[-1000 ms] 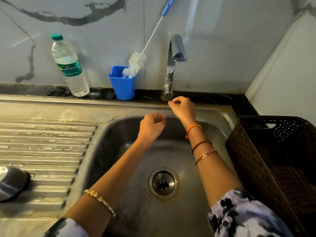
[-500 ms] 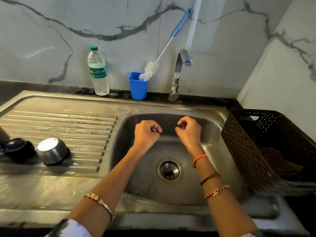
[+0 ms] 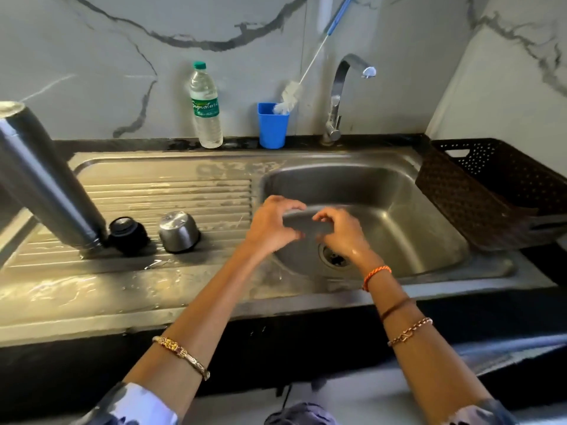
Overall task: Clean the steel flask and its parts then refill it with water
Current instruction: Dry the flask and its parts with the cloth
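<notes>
Both hands are hanging over the sink [image 3: 429,179] and holding nothing. The left hand [image 3: 273,225] is spreading wide, with its fingers loosely bent. The right hand [image 3: 340,231] is curling a little more, and it is looking wet and shiny. The two hands are sitting just beside each other, above the drain [image 3: 333,256].

The flask [image 3: 46,182] is standing upside down on the ribbed board at the far left, so it is draining. Its black stopper [image 3: 125,230] is lying just beside it. The steel cup [image 3: 178,230] is sitting next to that, mouth down. No water is coming from the tap [image 3: 346,87].

I think the washing is done and the filling is coming next. To do it well, the left hand should be reaching for the flask, since it is on that side. It should be gripping the flask around the middle, because wet steel is slippery. Then the flask needs turning mouth up before any water is going in. The water bottle [image 3: 205,108] by the wall may be the thing to pour from, or the tap may do. Pouring slowly is helping to keep water from spilling. The stopper and cup should be going on last.
</notes>
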